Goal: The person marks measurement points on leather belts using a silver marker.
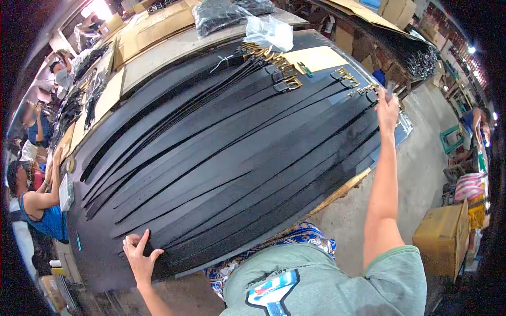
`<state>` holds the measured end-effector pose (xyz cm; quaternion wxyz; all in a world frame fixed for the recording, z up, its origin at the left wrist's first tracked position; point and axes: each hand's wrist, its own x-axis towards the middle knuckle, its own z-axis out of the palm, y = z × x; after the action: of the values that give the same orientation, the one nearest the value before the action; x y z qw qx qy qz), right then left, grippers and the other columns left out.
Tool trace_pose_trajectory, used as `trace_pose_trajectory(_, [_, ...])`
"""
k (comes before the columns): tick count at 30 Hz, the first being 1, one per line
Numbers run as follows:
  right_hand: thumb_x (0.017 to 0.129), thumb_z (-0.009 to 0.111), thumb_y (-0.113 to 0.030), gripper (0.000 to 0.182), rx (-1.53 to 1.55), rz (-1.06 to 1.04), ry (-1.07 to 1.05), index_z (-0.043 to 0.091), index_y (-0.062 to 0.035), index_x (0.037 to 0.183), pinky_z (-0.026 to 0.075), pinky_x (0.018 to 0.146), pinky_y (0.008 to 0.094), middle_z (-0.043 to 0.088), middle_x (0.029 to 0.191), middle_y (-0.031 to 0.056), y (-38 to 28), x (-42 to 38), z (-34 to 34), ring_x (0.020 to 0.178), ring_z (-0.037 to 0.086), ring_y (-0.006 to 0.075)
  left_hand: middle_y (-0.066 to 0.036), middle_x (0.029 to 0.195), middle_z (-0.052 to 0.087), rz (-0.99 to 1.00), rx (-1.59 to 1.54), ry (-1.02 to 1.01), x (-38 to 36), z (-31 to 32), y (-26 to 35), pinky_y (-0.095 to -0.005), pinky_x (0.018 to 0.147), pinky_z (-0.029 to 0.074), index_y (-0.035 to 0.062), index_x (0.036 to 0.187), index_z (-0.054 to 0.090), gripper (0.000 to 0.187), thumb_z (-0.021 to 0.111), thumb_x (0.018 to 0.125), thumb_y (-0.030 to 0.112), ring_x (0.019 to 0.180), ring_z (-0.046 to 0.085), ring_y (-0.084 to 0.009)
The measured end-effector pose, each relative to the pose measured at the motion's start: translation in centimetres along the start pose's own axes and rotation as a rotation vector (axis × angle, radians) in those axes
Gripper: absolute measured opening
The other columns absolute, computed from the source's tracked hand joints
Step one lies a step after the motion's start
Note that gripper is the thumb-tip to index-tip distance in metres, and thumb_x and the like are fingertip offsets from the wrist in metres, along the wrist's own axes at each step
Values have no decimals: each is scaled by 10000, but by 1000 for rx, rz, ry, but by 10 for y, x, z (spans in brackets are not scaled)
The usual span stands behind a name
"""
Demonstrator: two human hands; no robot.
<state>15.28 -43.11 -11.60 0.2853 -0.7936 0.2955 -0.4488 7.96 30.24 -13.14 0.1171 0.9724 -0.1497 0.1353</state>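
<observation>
This is a belt-making workshop. A long desk is covered edge to edge with black leather belts, their brass buckles bunched at its far end. Cardboard sheets and plastic bags lie along the far edge. Other workers stand at the left side, and cartons sit on the bare concrete floor.

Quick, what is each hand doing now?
Left hand: open, flat on the belts' tail ends.
Right hand: at the buckle ends, grip cannot be told.
</observation>
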Motion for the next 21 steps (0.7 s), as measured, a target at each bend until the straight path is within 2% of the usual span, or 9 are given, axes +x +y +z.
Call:
trace_pose_trajectory(3, [943,591,-400,415,457,131,-113,682,3,986,375,519,239,597,674,17,-32,-10,1,538,510,88,-101,1012,526,7,-44,20,5,-1,0,-413,900,396,61,1177,656,629,819,627,319,974,494,-298])
trace_pose_trajectory(6, [958,579,-382,433,709,106,-318,654,38,1028,381,518,246,615,728,47,-47,-18,14,564,517,93,-112,1048,562,-45,-102,67,13,5,-2,-403,918,398,39,1176,650,492,778,722,179,995,506,-298])
trace_pose_trajectory(9, [971,505,-457,510,805,268,-374,652,24,1053,411,558,256,664,787,84,-73,-38,35,624,574,127,-106,994,579,-53,-128,106,35,13,4,-370,865,424,21,1164,651,391,725,784,76,961,518,-280])
trace_pose_trajectory(11, [975,437,-512,568,799,274,-535,657,5,1059,417,565,251,683,816,88,-89,-52,40,658,595,132,-101,952,590,-67,-139,113,51,19,15,-361,830,438,25,1128,667,358,721,775,52,933,526,-271])
trace_pose_trajectory(12, [961,418,-552,602,776,267,-503,690,-15,973,398,544,244,663,775,58,-91,-57,48,657,567,109,-101,945,593,-50,-146,118,59,22,19,-362,829,439,25,1116,671,348,721,773,50,929,527,-271])
trace_pose_trajectory(13, [940,457,-561,606,729,255,-525,709,-17,855,371,503,239,610,662,31,-87,-63,56,564,502,96,-101,938,595,-32,-154,122,68,25,25,-363,828,440,25,1104,675,337,721,771,47,925,527,-270])
trace_pose_trajectory(15, [917,517,-552,582,651,324,-674,711,-18,787,347,466,239,541,564,0,-90,-71,63,475,418,86,-101,941,609,-6,-182,109,85,33,38,-360,824,446,32,1051,693,294,731,761,55,920,537,-271])
trace_pose_trajectory(17, [911,572,-497,508,536,250,-625,710,-21,798,337,450,226,523,523,-4,-103,-92,74,436,409,77,-99,941,613,25,-209,90,100,42,50,-357,821,448,34,1029,700,275,736,757,61,922,541,-272])
trace_pose_trajectory(21, [907,640,-355,339,533,135,-601,695,-28,835,370,472,213,581,595,-1,-97,-123,102,514,498,41,-98,944,624,85,-239,65,133,59,75,-355,829,460,36,1002,707,248,737,766,107,941,554,-273])
